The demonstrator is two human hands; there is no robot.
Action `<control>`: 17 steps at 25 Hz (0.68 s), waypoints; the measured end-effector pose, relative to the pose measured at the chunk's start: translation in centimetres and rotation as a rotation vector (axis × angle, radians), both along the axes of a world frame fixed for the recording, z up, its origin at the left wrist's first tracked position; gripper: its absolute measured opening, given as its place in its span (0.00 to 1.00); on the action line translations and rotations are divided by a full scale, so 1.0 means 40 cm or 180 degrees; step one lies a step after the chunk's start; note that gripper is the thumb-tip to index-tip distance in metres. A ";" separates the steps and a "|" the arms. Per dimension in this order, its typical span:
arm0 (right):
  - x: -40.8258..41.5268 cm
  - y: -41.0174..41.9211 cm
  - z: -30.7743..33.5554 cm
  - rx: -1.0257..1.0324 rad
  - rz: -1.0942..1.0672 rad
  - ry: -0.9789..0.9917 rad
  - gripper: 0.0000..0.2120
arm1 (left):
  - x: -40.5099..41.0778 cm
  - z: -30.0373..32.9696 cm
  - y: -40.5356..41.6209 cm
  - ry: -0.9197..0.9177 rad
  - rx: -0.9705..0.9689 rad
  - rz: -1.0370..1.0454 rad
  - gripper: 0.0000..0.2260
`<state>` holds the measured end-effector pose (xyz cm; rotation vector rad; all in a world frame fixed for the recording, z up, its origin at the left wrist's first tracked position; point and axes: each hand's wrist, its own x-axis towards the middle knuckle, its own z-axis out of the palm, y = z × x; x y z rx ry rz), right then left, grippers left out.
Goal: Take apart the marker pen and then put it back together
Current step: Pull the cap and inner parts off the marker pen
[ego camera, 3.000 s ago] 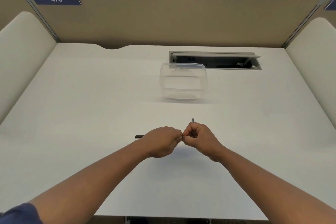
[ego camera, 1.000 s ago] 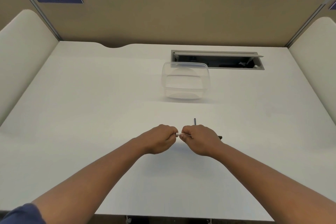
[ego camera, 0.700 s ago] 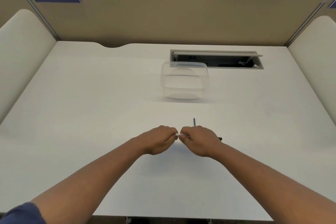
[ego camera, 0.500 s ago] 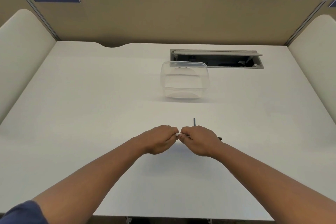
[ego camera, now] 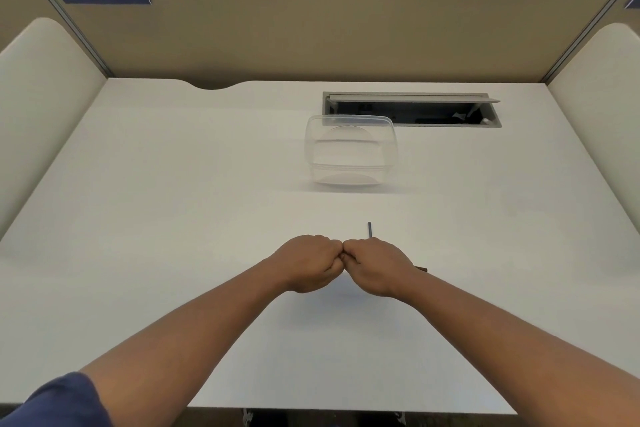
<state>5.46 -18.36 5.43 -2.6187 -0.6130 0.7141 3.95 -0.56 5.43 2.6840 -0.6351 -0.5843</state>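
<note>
My left hand [ego camera: 309, 262] and my right hand [ego camera: 375, 265] are both closed into fists and pressed together knuckle to knuckle just above the white desk [ego camera: 173, 218]. The marker pen is almost wholly hidden inside them. Only its dark end [ego camera: 421, 269] sticks out past the right side of my right hand. A thin dark rod [ego camera: 370, 229], the pen's inner piece, lies on the desk just beyond my right hand, pointing away from me.
A transparent plastic container [ego camera: 350, 152] stands on the desk beyond the hands. Behind it is an open cable tray slot [ego camera: 412, 110]. Padded partitions rise on both sides and a tan divider wall at the back.
A short white stretch of pen showed between my fists half a second ago. The fists have closed together and it is hidden. Three seconds ago a dark end stuck out left of my left hand.
</note>
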 end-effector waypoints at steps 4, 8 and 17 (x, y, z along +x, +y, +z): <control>-0.009 0.001 -0.008 0.0046 -0.0135 -0.0107 0.14 | -0.001 -0.011 -0.002 -0.0061 -0.0053 0.0090 0.10; -0.010 -0.001 -0.015 0.0077 -0.0121 -0.0185 0.13 | 0.003 -0.018 -0.002 -0.0113 -0.0022 0.0073 0.12; -0.015 0.005 -0.019 0.0021 -0.0080 -0.0180 0.15 | 0.007 -0.024 0.012 -0.0012 -0.0268 0.0313 0.12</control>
